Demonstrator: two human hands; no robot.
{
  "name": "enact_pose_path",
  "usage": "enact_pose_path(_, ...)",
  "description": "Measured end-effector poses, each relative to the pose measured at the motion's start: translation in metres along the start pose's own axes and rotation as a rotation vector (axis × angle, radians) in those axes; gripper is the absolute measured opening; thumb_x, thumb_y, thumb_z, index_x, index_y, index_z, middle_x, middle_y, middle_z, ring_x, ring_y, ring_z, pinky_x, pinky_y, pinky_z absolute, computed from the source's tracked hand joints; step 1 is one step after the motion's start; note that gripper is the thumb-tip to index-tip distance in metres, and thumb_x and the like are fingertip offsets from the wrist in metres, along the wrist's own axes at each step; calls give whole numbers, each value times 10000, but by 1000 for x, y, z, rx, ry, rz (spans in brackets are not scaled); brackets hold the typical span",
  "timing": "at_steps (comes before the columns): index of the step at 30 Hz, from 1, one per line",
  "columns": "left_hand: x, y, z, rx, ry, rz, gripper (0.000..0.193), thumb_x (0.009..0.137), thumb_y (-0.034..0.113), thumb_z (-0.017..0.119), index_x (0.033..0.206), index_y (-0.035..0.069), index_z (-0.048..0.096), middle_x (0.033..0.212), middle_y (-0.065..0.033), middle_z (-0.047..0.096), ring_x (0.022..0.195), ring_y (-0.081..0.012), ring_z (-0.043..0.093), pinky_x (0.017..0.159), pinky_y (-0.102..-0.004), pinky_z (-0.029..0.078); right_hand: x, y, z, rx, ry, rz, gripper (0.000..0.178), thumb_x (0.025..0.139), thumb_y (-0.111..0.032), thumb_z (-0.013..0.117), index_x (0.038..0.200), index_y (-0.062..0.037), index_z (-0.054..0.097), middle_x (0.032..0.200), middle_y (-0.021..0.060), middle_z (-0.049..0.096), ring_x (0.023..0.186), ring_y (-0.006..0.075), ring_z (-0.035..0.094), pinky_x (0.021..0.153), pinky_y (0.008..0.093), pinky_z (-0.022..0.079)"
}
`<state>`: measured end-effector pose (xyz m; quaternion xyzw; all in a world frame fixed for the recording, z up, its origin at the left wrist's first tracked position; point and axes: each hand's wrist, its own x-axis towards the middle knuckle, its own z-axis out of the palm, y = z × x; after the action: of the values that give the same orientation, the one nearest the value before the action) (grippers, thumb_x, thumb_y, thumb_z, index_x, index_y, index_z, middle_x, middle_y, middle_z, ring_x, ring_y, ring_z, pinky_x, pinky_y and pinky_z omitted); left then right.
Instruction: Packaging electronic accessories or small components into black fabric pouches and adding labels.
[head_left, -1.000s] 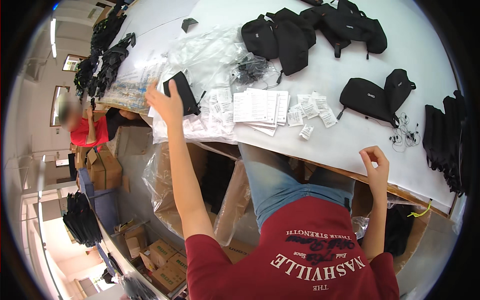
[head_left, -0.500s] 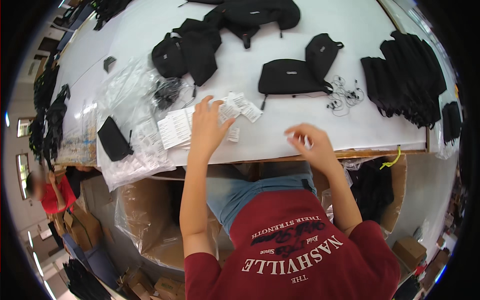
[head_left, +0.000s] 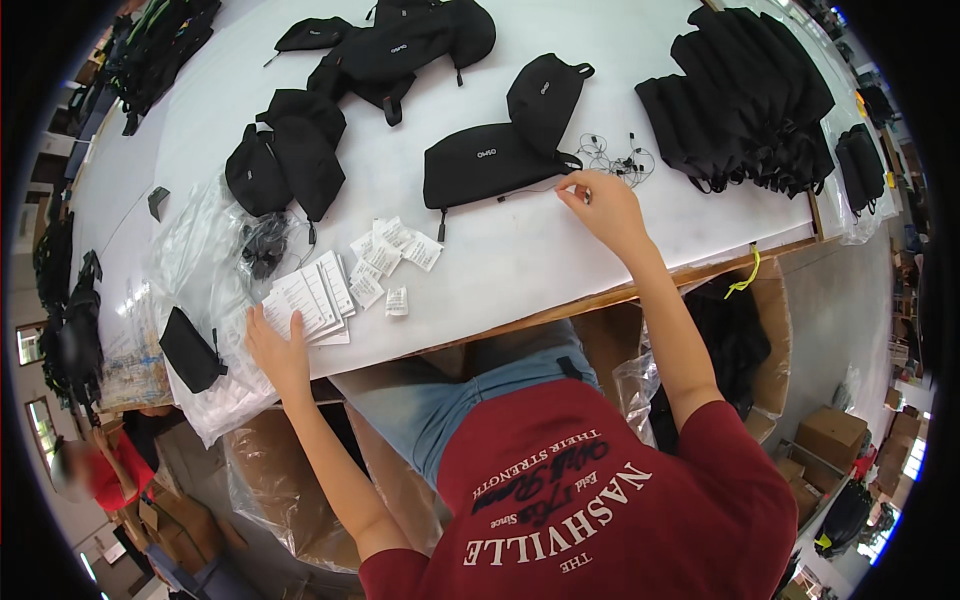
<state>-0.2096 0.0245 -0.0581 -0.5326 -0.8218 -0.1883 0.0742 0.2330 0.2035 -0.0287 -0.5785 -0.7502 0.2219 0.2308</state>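
Note:
My left hand [head_left: 277, 346] lies with fingers spread at the lower left edge of a fanned stack of white printed cards [head_left: 312, 300]. In a pinch, my right hand [head_left: 607, 210] holds a thin black cord [head_left: 528, 190] that trails left along the table. Just behind it lies a black zipped pouch [head_left: 485, 160], with a second black pouch [head_left: 545, 100] resting against it. A loose tangle of thin black cords [head_left: 622, 160] sits beyond my right fingers. Several small white packets [head_left: 392, 245] with print lie between my hands.
Black pouches [head_left: 290, 155] are heaped at the far left, and a large black pile [head_left: 740, 110] stands at right. Clear plastic bags [head_left: 215, 310] and a small black pouch [head_left: 192, 350] lie at left. Open cardboard boxes [head_left: 285, 480] stand below the table edge [head_left: 560, 305].
The view has shifted right. My left hand has moved off the small packets to the cards' near edge. My right hand has reached forward to the cord beside the pouch and pinched it.

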Motion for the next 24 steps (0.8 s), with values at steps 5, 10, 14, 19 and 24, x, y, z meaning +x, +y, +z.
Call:
enact_pose_path(5,1,10,-13,227,-131,-177,729,796,521,659,1293,15,488,1287,-185,448,1183,-357,412,996,-479,326,3,4,-13,-114,-63,165,93,780,-192,668,834,-117,679,694,45,613,659,230,597,617,347,466)
enact_pose_path(10,-1,9,-11,251,-102,-192,677,801,536,651,1248,37,553,1227,-148,455,1140,-340,424,970,-470,342,-10,17,-9,-154,-93,206,96,766,-180,677,825,-105,667,694,52,620,692,242,617,635,361,475)
enact_pose_path(14,-1,9,-9,247,-109,-193,663,810,543,638,1227,32,581,1227,-136,461,1142,-336,428,961,-473,346,-11,24,-3,-158,-44,174,105,768,-175,673,813,-84,649,726,71,628,718,264,618,652,368,479)
enact_pose_path(19,-3,4,0,156,-61,-195,656,800,555,643,1233,64,590,1217,-125,475,1134,-331,442,943,-480,351,-5,33,-10,-235,-60,14,120,766,-187,662,800,-73,640,729,80,614,703,274,602,639,365,473)
enact_pose_path(24,-9,2,-1,187,-3,-273,663,779,592,646,1224,103,609,1170,-109,489,1104,-321,458,918,-476,353,10,9,-41,-24,-32,126,118,742,-190,645,768,-75,641,691,64,588,659,251,569,601,359,455)
